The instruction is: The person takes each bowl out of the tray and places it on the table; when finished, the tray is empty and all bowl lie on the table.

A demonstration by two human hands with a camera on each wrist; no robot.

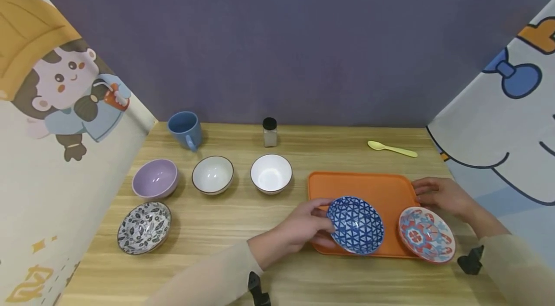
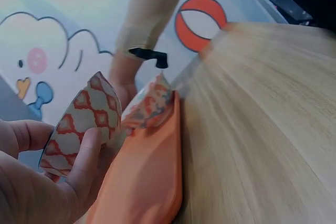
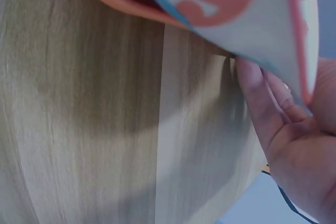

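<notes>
My left hand (image 1: 309, 226) grips the left rim of a blue-and-white triangle-patterned bowl (image 1: 356, 225), tilted above the orange tray (image 1: 360, 185). In the left wrist view this bowl (image 2: 84, 121) shows a red lattice on its outside, the thumb pressed against it. A red-and-blue flowered bowl (image 1: 427, 234) leans at the tray's front right corner, partly over its edge. Beside it, my right hand (image 1: 444, 195) has its fingertips at the tray's right edge. The right wrist view shows extended fingers (image 3: 257, 90) close to the underside of the flowered bowl (image 3: 236, 19); their tips are partly hidden.
Left of the tray stand a white bowl (image 1: 271, 174), a greyish-white bowl (image 1: 212, 175), a purple bowl (image 1: 155, 179) and a black-and-white leaf-patterned bowl (image 1: 144, 228). Toward the back wall are a blue mug (image 1: 185, 130), a black-capped jar (image 1: 270, 132) and a yellow spoon (image 1: 392, 149).
</notes>
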